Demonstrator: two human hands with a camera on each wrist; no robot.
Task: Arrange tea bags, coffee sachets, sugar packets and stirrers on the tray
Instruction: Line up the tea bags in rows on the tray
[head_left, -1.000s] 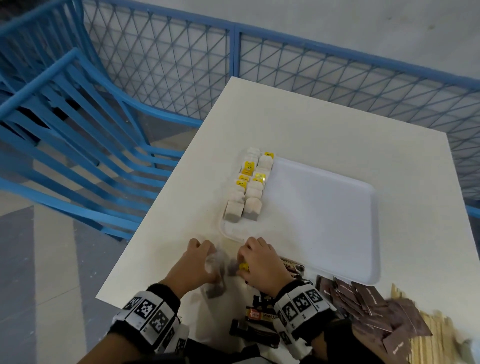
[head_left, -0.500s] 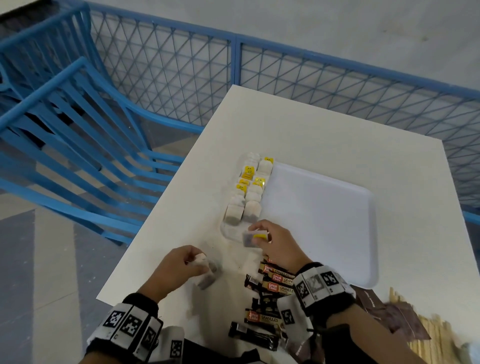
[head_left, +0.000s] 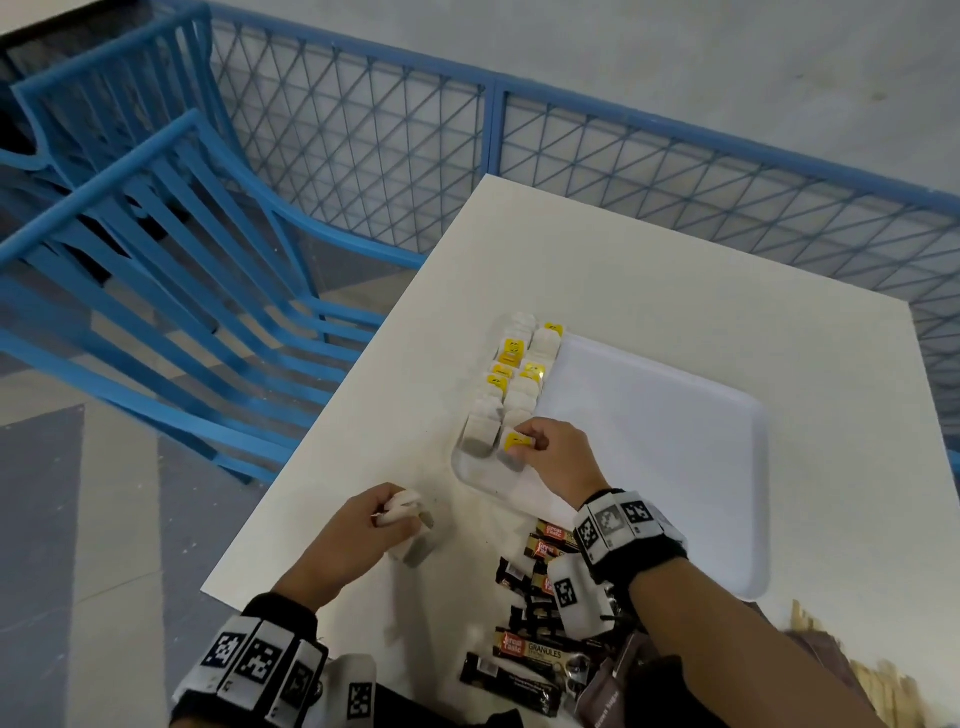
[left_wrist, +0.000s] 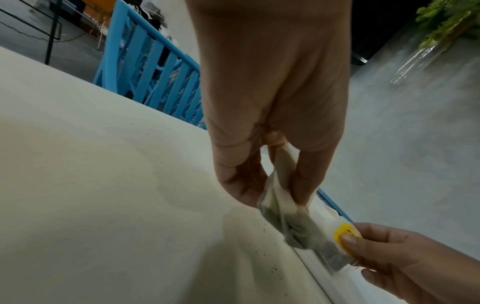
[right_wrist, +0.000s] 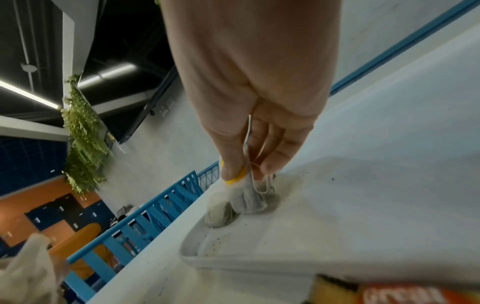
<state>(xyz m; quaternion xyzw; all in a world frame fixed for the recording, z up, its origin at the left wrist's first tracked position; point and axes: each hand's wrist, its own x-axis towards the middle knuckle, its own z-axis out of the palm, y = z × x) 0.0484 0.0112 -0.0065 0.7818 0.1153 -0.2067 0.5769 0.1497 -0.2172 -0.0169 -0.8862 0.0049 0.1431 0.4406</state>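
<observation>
Currently on the white table (head_left: 649, 291): one white tray (head_left: 675, 441), set toward the right side, its left edge lined with two rows of tea bags (head_left: 511, 384), several showing yellow tags.

Right hand (head_left: 558, 457): over the near-left corner of the tray. Thumb and fingertips pinch a tea bag with yellow tag (head_left: 514, 447) at the near end of the inner row; the wrist view shows the thumb pressed on the tag, the string looped by the fingers, and the bag's lower end touching the tray floor beside a neighbouring bag.

Left hand (head_left: 363, 535): on the table just off the tray's near-left corner. Fingers curled, thumb and fingers pinching a bunch of tea bags (head_left: 410, 540); the lower bag hangs toward the tabletop, and whether it touches cannot be told.

Coffee sachets (head_left: 530, 613): dark, loose pile on the table near the front edge, just below the tray, partly under the right wrist.

Brown sugar packets (head_left: 602, 701): at the bottom edge, beside the sachets, largely hidden by the right arm.

Wooden stirrers (head_left: 883, 686): bottom right corner, blurred.

Surroundings: blue chairs (head_left: 156, 260) left of the table; blue mesh fence (head_left: 363, 145) behind it.
</observation>
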